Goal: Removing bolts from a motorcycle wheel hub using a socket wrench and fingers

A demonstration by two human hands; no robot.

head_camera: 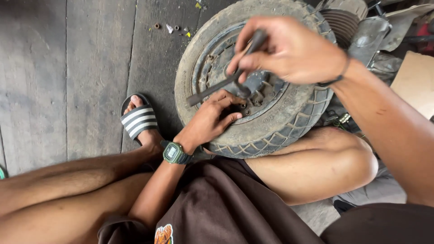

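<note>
Wheel (253,86) work on a plank floor (81,68) here: a small dirty scooter-type wheel with a worn tyre sits tilted against the person's right thigh (325,167), hub facing up. The right hand (289,49) has its fingers closed around the upper handle of a dark T-shaped wrench (226,83), whose lower end sits down in the hub area. The left hand (212,119), green digital watch (174,153) on the wrist, rests on the rim right by the hub with fingers curled near the nuts; whether it's actually pinching a nut or just steadying the wheel can't be made out.

What looks risky: those left fingers sit right beside the working end of the wrench. If the socket isn't seated square and slips off a nut, the tool could swing into the knuckles or the rusty hub edge. The wheel is only propped by a leg and a hand, so a hard twist could spin or tip it. The foot in a striped sandal (138,119) is close to the tyre, so a dropped tool lands on toes. Small bits (174,28) scattered on the boards further off suggest loose nuts could easily roll into the gaps.
</note>
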